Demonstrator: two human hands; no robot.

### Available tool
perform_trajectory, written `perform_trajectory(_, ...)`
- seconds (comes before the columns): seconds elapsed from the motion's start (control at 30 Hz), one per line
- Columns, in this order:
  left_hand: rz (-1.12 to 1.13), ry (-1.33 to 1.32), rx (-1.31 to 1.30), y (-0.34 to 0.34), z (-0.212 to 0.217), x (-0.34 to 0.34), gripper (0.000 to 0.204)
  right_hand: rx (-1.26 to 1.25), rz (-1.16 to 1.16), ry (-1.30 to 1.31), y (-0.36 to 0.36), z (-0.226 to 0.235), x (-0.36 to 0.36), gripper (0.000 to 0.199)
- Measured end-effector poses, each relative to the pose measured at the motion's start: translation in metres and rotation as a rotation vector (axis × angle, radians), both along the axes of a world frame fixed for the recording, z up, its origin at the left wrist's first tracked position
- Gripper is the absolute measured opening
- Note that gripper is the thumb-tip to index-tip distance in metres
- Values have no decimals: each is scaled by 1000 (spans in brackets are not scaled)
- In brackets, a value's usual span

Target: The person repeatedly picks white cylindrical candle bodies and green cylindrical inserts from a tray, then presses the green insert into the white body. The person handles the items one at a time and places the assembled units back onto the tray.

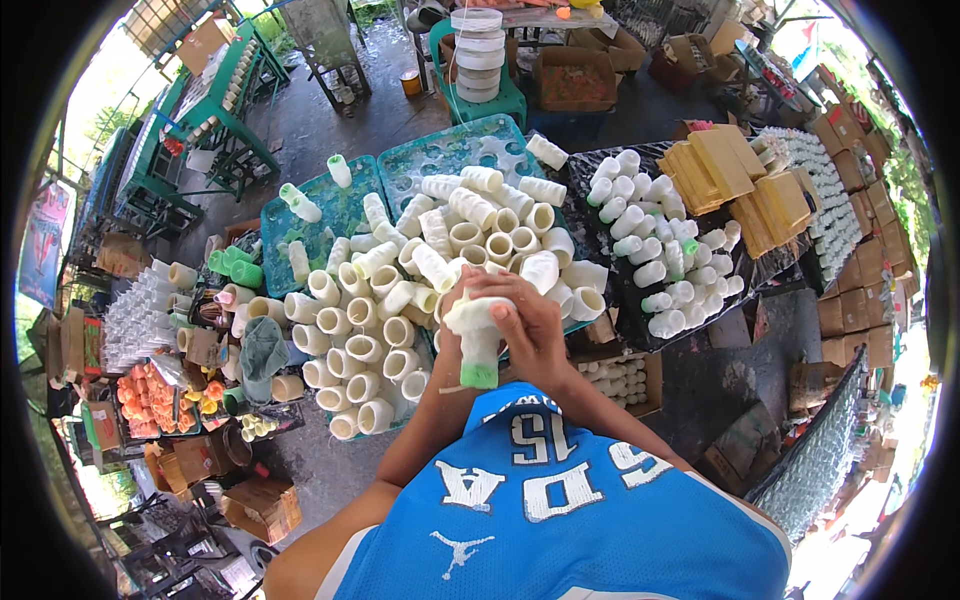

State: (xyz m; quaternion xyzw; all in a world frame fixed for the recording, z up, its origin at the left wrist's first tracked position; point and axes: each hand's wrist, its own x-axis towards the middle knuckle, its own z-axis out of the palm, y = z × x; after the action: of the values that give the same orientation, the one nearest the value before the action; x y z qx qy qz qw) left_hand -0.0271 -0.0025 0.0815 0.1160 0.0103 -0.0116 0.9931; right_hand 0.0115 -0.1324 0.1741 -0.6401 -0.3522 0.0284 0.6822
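Note:
In front of my chest, both hands close around a white, rubbery-looking sleeve (470, 317). From its lower end sticks out a white cylinder with a green end (480, 372). My left hand (452, 322) wraps the left side, its fingers partly hidden behind the piece. My right hand (532, 318) grips from the right, with its thumb by the sleeve's folded edge. Just beyond the hands lies a big heap of cream, thick-walled tubes (465, 235), many with open ends toward me. Several white-and-green cylinders, such as one upright piece (339, 170), stand or lie on the teal table (300, 232).
On the right, a black-covered table (625, 320) bears rows of white cylinders (665, 250) and yellow-brown slabs (710, 165). A green stool (510, 100) holds stacked white discs (479, 60). Boxes (262, 505) and orange pieces (155, 395) sit at left. A carton (650, 385) stands below the table at right.

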Motion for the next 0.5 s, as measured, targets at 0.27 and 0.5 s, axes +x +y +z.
perform_trajectory(0.27,236,218,554,-20,68,-1,56,-146,106,52,-23,-9,41,29)
perform_trajectory(0.5,459,179,638,-34,62,3,27,50,18,326,1,-10,26,38)
